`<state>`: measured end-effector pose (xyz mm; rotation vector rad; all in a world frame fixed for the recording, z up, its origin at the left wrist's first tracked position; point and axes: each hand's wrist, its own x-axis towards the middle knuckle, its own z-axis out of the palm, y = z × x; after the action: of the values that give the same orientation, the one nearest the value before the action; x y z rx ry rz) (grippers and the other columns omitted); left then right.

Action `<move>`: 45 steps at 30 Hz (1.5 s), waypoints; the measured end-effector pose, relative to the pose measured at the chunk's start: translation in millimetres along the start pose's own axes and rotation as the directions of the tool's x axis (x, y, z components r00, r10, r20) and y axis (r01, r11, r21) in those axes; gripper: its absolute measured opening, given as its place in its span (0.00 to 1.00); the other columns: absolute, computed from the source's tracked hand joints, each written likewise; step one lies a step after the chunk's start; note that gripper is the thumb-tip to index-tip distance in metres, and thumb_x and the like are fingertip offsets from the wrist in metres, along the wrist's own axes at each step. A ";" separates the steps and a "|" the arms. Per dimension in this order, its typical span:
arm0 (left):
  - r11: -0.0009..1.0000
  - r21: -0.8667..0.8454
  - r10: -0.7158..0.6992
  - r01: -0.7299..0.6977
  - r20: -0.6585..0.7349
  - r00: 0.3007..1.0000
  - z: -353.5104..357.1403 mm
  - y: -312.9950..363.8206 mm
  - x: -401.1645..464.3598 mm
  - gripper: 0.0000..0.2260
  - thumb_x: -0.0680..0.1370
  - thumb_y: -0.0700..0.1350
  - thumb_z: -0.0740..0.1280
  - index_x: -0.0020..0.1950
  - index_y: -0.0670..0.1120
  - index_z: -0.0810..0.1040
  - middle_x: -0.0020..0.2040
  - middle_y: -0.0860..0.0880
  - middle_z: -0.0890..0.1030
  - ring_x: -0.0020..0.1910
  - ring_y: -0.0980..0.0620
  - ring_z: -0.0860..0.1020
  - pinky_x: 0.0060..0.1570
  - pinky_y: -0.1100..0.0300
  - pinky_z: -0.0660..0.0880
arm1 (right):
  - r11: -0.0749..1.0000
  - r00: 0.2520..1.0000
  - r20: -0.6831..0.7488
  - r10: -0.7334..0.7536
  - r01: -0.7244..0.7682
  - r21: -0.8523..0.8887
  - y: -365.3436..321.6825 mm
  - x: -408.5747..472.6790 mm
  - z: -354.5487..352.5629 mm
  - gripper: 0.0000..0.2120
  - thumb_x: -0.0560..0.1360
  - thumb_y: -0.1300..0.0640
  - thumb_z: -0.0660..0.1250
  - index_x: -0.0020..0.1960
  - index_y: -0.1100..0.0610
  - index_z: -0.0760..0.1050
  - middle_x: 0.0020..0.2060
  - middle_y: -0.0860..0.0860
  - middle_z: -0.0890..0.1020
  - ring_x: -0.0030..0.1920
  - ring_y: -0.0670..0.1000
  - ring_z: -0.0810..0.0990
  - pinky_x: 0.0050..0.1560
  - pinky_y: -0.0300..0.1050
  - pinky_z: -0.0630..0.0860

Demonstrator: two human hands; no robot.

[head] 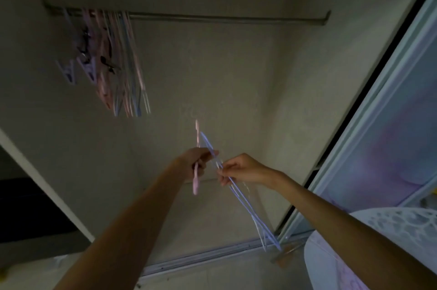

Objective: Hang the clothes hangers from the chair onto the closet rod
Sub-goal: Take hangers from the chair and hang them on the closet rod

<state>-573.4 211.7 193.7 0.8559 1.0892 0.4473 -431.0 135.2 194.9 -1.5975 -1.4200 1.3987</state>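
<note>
Open closet: metal closet rod (pixel 212 17) carries a blurred bunch of pastel plastic hangers (pixel 118 62), uncountable. Left hand (pixel 196 163) grips one pink hanger (pixel 196 178); right hand (pixel 238 170) pinches thin blue hangers (pixel 243 197), below the rod.

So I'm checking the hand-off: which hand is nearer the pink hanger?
Left. The left hand grips the pink hanger; the right hand is beside it, pinching the blue hangers.
</note>
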 end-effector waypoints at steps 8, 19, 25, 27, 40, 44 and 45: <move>0.988 -0.123 0.097 -0.099 -0.020 0.995 -19.7 9.2 1.8 0.18 0.81 0.39 0.52 0.34 0.41 0.73 0.14 0.51 0.69 0.10 0.61 0.62 0.12 0.75 0.56 | 0.966 0.944 -0.237 0.229 -0.189 0.178 14.4 -7.6 -41.6 0.15 0.77 0.49 0.62 0.37 0.58 0.76 0.35 0.55 0.80 0.33 0.51 0.78 0.39 0.41 0.76; 0.984 0.095 0.173 -0.150 -0.318 0.932 -21.7 -20.3 6.7 0.19 0.80 0.38 0.60 0.28 0.44 0.74 0.14 0.52 0.69 0.09 0.59 0.63 0.12 0.73 0.57 | 0.908 0.830 -0.521 -0.197 -0.046 -0.417 -9.9 -19.5 -91.1 0.27 0.79 0.49 0.58 0.23 0.57 0.72 0.18 0.52 0.75 0.16 0.42 0.72 0.25 0.29 0.72; 0.914 0.356 0.349 -0.193 -0.452 0.821 -8.8 -16.5 10.9 0.17 0.73 0.40 0.71 0.29 0.43 0.67 0.20 0.49 0.68 0.19 0.55 0.66 0.14 0.71 0.58 | 0.716 0.947 -0.307 -0.096 -0.148 -0.682 -30.4 -21.7 -116.1 0.26 0.79 0.45 0.58 0.27 0.58 0.69 0.25 0.54 0.75 0.23 0.48 0.73 0.27 0.36 0.69; 0.904 0.379 0.351 -0.196 -0.401 0.846 -5.5 -16.6 8.1 0.15 0.71 0.39 0.73 0.28 0.42 0.70 0.12 0.53 0.66 0.12 0.59 0.64 0.14 0.72 0.58 | 0.726 0.980 -0.199 -0.025 -0.119 -0.678 -34.1 -19.1 -110.0 0.25 0.78 0.45 0.59 0.28 0.58 0.68 0.25 0.53 0.74 0.25 0.49 0.72 0.28 0.37 0.70; 0.995 -0.076 -0.028 0.060 0.369 0.929 -3.6 -14.1 -9.5 0.29 0.79 0.58 0.50 0.38 0.42 0.84 0.14 0.52 0.62 0.11 0.57 0.60 0.16 0.71 0.53 | 0.902 0.934 -0.231 -0.273 0.165 -0.400 -38.7 41.1 -60.7 0.25 0.73 0.41 0.66 0.25 0.57 0.71 0.21 0.51 0.75 0.19 0.44 0.72 0.27 0.33 0.72; 0.998 -0.014 0.069 -0.068 0.240 0.968 -0.5 -12.9 -7.4 0.24 0.77 0.62 0.56 0.31 0.45 0.70 0.14 0.53 0.61 0.11 0.59 0.59 0.13 0.73 0.54 | 0.977 0.955 -0.294 -0.030 -0.034 -0.211 -42.1 56.4 -39.3 0.16 0.73 0.49 0.66 0.34 0.60 0.79 0.31 0.55 0.82 0.28 0.50 0.81 0.36 0.38 0.80; 0.995 0.035 0.083 -0.092 0.205 0.975 -0.9 -14.0 -0.3 0.23 0.77 0.61 0.57 0.30 0.46 0.70 0.14 0.53 0.62 0.11 0.60 0.59 0.13 0.73 0.55 | 0.984 0.951 -0.302 0.070 -0.115 -0.135 -44.7 56.1 -36.5 0.13 0.72 0.52 0.65 0.37 0.61 0.79 0.34 0.56 0.82 0.31 0.52 0.81 0.40 0.42 0.81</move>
<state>-575.5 203.3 182.7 0.9694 0.8777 0.4005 -418.2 207.5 227.8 -1.9026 -1.3105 1.0640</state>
